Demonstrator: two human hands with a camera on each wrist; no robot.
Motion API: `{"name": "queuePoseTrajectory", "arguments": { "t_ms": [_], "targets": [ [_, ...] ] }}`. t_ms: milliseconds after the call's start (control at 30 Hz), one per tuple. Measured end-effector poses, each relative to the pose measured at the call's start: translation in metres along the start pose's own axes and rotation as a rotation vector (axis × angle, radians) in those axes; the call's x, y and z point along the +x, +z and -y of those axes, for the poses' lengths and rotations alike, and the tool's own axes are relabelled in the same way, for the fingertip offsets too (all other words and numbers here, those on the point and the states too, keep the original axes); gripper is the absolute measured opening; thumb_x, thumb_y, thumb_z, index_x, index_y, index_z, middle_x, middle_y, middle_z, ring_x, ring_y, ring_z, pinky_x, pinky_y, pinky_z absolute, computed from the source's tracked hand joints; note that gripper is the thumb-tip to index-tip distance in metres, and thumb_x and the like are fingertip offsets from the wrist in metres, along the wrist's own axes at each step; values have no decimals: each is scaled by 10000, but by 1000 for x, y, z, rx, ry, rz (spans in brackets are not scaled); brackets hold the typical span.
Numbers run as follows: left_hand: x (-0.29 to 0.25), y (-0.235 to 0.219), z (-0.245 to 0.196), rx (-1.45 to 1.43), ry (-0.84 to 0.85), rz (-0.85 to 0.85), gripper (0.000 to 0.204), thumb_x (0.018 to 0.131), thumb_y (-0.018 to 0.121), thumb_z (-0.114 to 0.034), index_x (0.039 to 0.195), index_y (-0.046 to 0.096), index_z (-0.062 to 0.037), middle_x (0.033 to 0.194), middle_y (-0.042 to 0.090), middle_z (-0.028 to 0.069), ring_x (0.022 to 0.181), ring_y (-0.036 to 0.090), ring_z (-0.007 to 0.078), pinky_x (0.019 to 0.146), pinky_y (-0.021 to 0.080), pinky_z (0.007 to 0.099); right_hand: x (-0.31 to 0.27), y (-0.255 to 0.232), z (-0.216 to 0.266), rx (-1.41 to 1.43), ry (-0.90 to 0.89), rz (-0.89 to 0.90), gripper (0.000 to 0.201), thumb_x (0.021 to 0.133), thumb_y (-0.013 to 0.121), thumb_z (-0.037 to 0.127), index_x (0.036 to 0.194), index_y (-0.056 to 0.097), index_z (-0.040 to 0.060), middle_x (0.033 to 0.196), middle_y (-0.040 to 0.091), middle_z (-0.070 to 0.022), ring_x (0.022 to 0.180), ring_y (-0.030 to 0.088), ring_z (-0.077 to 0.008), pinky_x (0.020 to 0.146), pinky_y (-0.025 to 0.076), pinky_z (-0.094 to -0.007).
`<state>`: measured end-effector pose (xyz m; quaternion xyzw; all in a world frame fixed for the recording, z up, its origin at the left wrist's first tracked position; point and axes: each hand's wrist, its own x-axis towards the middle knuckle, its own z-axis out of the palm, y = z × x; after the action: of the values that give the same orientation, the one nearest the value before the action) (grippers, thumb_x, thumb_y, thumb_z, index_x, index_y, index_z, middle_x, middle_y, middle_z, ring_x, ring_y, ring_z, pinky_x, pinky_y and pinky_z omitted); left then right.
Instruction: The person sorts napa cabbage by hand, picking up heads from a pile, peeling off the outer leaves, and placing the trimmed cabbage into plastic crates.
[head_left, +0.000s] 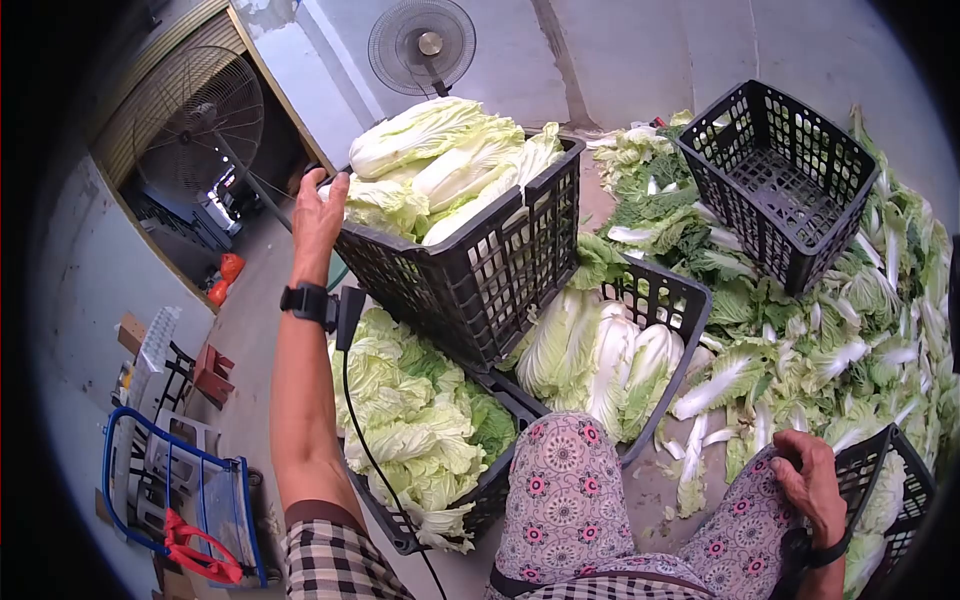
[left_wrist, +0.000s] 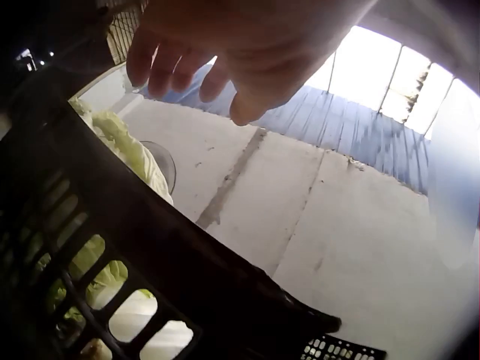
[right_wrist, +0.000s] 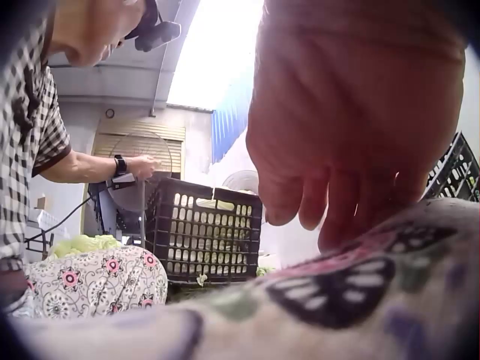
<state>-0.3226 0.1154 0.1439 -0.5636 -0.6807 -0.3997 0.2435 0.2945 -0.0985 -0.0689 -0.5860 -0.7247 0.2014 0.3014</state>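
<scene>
My left hand (head_left: 318,222) is raised at the left corner of a tall black crate (head_left: 480,255) filled with napa cabbages (head_left: 450,165). In the left wrist view its fingers (left_wrist: 180,71) reach out loosely above the crate's dark rim, holding nothing. That crate sits over two lower black crates. One carries loose leafy cabbage (head_left: 410,420), the other whole napa cabbages (head_left: 605,360). My right hand (head_left: 812,482) rests on my right thigh with relaxed fingers, nothing in it; the right wrist view shows its fingers (right_wrist: 341,210) hanging onto the patterned trouser cloth.
An empty black crate (head_left: 780,185) stands on a wide heap of cabbage leaves (head_left: 800,330). Another crate (head_left: 890,510) with cabbage is beside my right hand. Fans (head_left: 422,45) stand at the back. A blue-framed cart (head_left: 190,490) is at the left. A black cable (head_left: 375,450) hangs from my left wrist.
</scene>
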Motion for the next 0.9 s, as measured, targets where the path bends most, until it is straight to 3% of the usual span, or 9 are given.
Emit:
{"name": "queuePoseTrajectory", "arguments": {
  "t_ms": [100,133,267,367,500,600,700,833,900],
  "targets": [
    [22,23,17,212,-247,222,861,800,413,-710,1375,341,-73,1280,502,235,1222,447,396,987,273,597,1,10,-10,45,27,-52,323,725,654,121,1022,608,3,945,635,-161,868,592,-317,823,449,-368],
    [27,33,23,258,-308,312,955,761,364,-775,1405,273,-75,1320,468,233,1256,399,421,981,162,681,2,11,-14,81,53,-73,318,726,652,118,1020,609,3,946,636,-158,876,591,-318,830,445,-366],
    [30,66,30,311,-341,497,898,771,480,-665,1387,294,-38,1320,463,247,1245,419,409,1011,140,647,6,12,-16,216,116,-70,277,751,639,107,1001,602,-7,937,635,-145,887,600,-287,820,458,-347],
    [23,63,6,362,-305,469,826,763,551,-537,1354,326,-6,1297,489,243,1240,431,400,1024,141,620,9,13,-17,255,133,-94,256,758,625,78,997,599,-12,934,635,-137,866,607,-255,794,471,-325],
    [14,47,-29,155,-168,404,712,737,627,-326,1289,375,47,1205,551,248,1135,527,376,959,390,436,16,19,-18,315,165,-108,222,785,602,57,992,593,-22,911,636,-119,835,607,-211,768,474,-301],
    [9,53,-33,161,-4,333,733,746,656,-336,1294,369,57,1178,562,253,1088,558,367,927,427,369,20,24,-23,305,150,-103,212,794,594,53,990,591,-26,896,634,-113,836,602,-197,768,470,-296],
    [6,56,-31,10,14,129,770,754,677,-403,1289,382,65,1154,571,251,1060,579,334,905,441,371,20,28,-21,341,172,-141,210,795,592,57,988,590,-27,892,633,-112,829,599,-197,763,470,-296],
    [24,62,6,-496,-345,41,616,794,658,-422,1119,550,89,996,632,225,858,631,291,787,479,363,19,29,-18,317,174,-158,200,803,597,70,977,589,-29,889,632,-111,824,596,-194,763,467,-293],
    [33,72,14,-259,-214,137,595,807,611,-471,1021,614,83,960,642,239,817,635,336,778,478,407,20,30,-22,312,157,-149,194,807,602,78,969,589,-28,886,632,-108,823,595,-191,762,465,-290]
  ]
}}
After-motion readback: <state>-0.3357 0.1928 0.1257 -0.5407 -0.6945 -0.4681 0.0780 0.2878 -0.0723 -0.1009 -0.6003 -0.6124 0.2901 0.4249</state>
